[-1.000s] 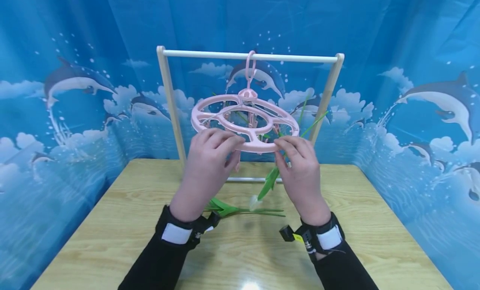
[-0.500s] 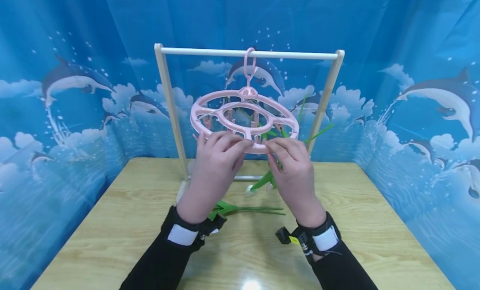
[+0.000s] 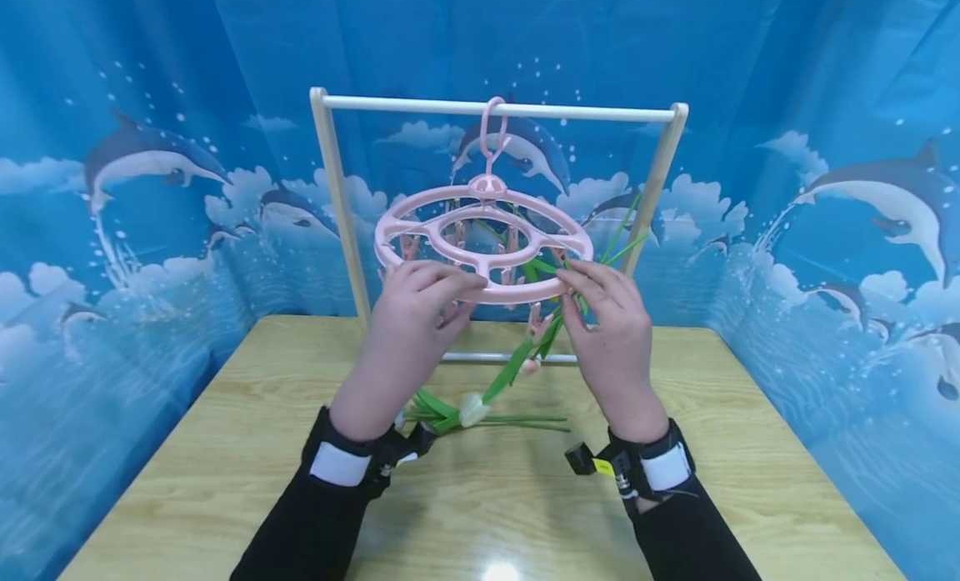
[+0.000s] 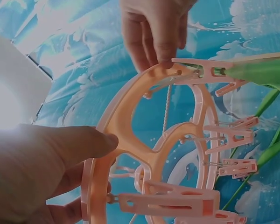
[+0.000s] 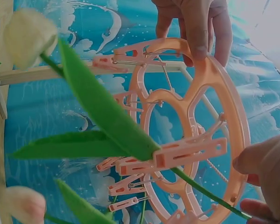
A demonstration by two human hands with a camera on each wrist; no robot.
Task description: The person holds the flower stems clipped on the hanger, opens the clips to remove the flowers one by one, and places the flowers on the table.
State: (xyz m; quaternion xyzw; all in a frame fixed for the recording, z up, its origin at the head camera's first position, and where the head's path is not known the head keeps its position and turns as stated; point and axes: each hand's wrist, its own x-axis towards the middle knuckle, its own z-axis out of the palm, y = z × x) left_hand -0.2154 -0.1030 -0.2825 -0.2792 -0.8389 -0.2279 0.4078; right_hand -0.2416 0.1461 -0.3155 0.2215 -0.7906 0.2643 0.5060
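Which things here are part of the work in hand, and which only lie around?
In use:
pink clip hanger
left hand, gripping its rim
right hand, at the rim
clipped flower

Lying about:
flowers on the table
wooden rack, bearing the hanger

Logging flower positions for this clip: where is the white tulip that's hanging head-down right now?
In the head view the white tulip hangs head-down just above the table, centre, between both wrists, its stem clipped to the pink peg hanger near the right hand.

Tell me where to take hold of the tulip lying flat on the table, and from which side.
Pinch the flat tulip by its bare stem end, coming from above on the right. That thin end pokes free on the table, while its leafy end lies tucked under the left hand.
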